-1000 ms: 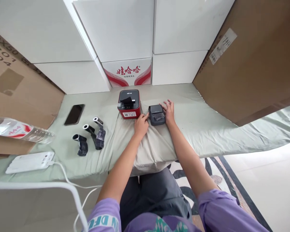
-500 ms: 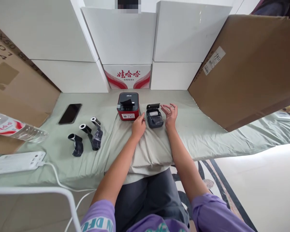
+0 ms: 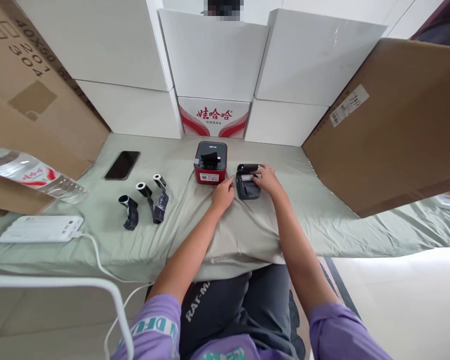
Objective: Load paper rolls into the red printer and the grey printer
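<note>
A small dark grey printer lies on the pale green sheet with its lid open and a white paper roll showing inside. My right hand reaches into the open compartment, fingertips on the roll. My left hand rests against the printer's left side, steadying it. A red and black printer stands just to the left, a black part sticking up from its top.
Three black-wrapped rolls lie to the left, with a black phone behind them. A white power bank with cable and a water bottle sit at far left. White boxes and brown cartons wall the surface.
The grey printer's lid went from shut to open. My right hand lifted off it, then came down into the open compartment onto the paper roll. My left hand stayed at its side.
</note>
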The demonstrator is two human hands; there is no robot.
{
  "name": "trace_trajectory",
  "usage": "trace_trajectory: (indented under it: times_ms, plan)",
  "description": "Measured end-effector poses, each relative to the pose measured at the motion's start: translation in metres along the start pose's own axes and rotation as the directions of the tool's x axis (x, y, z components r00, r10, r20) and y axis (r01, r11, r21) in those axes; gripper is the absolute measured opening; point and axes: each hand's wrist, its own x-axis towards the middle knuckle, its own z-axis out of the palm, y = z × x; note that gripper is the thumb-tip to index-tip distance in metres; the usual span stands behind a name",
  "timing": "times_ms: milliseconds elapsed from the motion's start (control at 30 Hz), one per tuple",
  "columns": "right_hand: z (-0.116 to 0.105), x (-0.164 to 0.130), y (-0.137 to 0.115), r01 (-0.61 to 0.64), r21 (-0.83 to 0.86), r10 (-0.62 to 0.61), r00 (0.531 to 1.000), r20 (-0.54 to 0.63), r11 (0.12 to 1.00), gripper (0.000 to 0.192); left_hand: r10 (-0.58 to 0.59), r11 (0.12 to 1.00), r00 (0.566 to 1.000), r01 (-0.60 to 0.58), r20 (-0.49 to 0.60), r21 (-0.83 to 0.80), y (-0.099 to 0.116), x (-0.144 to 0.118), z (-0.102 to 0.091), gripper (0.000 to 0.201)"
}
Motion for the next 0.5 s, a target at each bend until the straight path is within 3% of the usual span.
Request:
trace_trajectory:
  times_ms: [100,200,367,500]
  plan:
    - [-0.013,0.018,-0.016,0.001,-0.176,0.034,0.979,0.199,0.984,0.042,-0.001,1.0,1.0,0.001,0.0,-0.002,-0.001,0.001,0.001,0.056]
    - [-0.018,0.033,-0.033,-0.003,-0.294,0.099,0.945,0.313,0.956,0.043,0.004,0.999,1.0,-0.004,-0.004,-0.041,-0.003,0.002,0.001,0.053]
    - [-0.019,0.035,-0.051,-0.021,-0.382,0.153,0.935,0.319,0.924,0.034,0.011,0.994,1.0,-0.011,0.001,-0.106,-0.004,0.002,-0.001,0.051]
    - [-0.031,0.027,-0.053,0.046,-0.328,0.063,0.947,0.314,0.943,0.034,0.008,0.991,1.0,-0.009,-0.006,-0.131,-0.004,0.002,-0.001,0.049]
